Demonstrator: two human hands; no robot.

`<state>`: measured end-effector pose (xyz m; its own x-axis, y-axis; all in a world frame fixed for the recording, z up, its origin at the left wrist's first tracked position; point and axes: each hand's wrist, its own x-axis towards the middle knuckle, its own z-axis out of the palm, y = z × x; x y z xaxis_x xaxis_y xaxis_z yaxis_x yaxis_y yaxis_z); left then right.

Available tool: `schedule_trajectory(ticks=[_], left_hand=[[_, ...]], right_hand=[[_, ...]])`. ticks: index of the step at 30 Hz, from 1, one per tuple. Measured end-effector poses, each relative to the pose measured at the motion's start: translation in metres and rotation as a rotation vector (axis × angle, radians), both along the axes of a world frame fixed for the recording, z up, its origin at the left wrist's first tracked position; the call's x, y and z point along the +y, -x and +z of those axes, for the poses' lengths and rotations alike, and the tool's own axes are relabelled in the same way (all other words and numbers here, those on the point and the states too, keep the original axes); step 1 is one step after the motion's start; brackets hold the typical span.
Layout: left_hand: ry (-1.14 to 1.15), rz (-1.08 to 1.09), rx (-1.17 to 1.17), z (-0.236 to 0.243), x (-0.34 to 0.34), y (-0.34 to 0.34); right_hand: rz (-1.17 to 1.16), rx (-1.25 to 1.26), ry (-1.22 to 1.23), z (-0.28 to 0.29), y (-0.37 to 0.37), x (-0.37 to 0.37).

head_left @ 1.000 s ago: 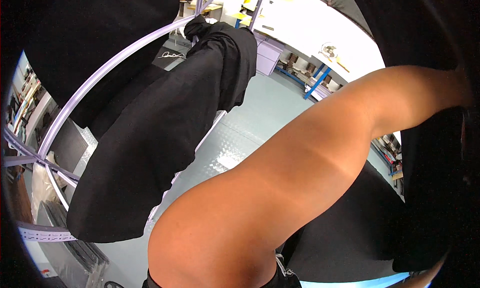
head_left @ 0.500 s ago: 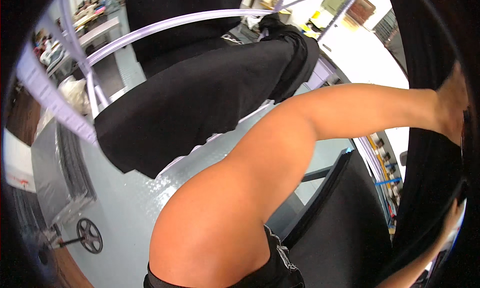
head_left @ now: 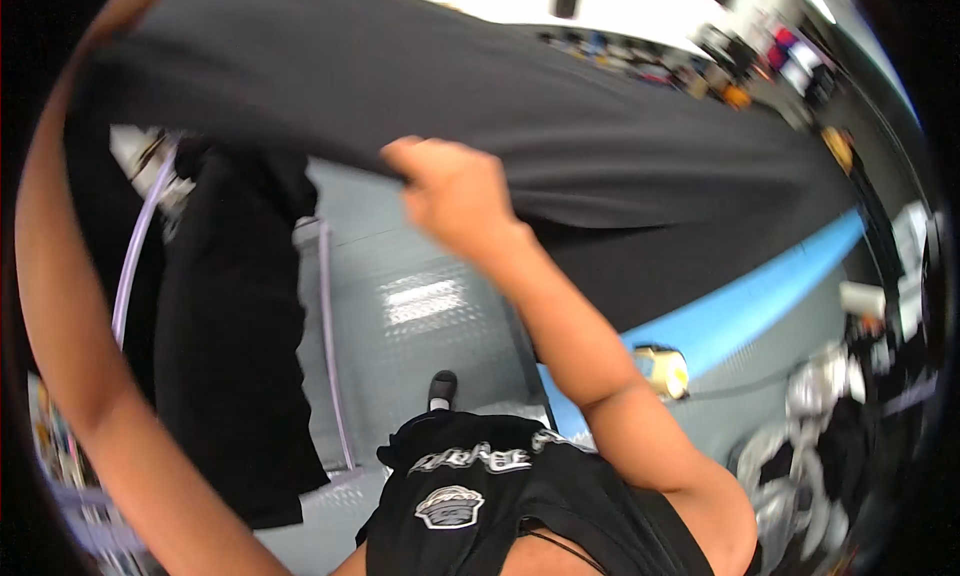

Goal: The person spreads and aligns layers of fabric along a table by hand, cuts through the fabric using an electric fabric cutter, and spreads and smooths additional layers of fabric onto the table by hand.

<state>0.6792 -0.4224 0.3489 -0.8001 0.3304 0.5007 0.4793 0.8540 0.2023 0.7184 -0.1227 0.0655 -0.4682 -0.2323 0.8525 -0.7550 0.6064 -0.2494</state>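
A long black cloth [head_left: 420,86] spans the upper half of the head view, running from the far left across to the right. My right hand [head_left: 452,191] is closed on its near edge, fingers curled round the fabric. My left arm stretches up along the left rim, and my left hand [head_left: 135,4] is at the cloth's far left end, blurred and cut by the picture's edge, so its fingers do not show. Toward the right, the cloth lies over a light-blue surface [head_left: 740,316].
At the left, more black fabric [head_left: 235,336] hangs on a lavender metal rack [head_left: 330,346]. A yellow device with a cord [head_left: 662,372] sits by the blue surface's near edge. Plastic bags [head_left: 800,466] lie at lower right. A white table [head_left: 640,11] stands at the back.
The view has swung to the right, and the rack's black fabric now stands at the left. My right hand now shows, gripping the long cloth's edge. My left arm is raised along the left rim.
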Motion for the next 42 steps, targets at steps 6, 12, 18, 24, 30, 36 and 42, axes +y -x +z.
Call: schedule_trajectory(ticks=[6,12,18,24,30,36,42], left_hand=[[0.938,0.49,-0.066,-0.211,0.064,0.008],[0.883,0.435,-0.246,-0.389,0.032,-0.016],[0.729,0.429,-0.716,-0.589,0.018,-0.029],[0.204,0.051,-1.122,-0.613,0.085,0.132],[-0.382,-0.175,-0.422,-0.555,0.181,0.352],[-0.564,-0.131,-0.703,-0.627,0.237,0.535],[-0.622,-0.178,-1.096,-0.639,0.248,0.565]], right_hand=[[-0.072,-0.178,-0.277,-0.106,-0.032,0.006],[0.135,-0.618,-0.347,-0.242,-0.054,-0.002],[0.229,-1.163,-0.434,-0.308,-0.054,0.02],[-0.017,-1.333,-0.039,-0.274,-0.042,0.069],[-1.304,-0.852,0.172,-0.225,-0.055,0.111],[-1.911,-1.006,0.08,-0.25,-0.092,0.105],[-2.025,-0.935,0.772,-0.252,-0.108,0.091]])
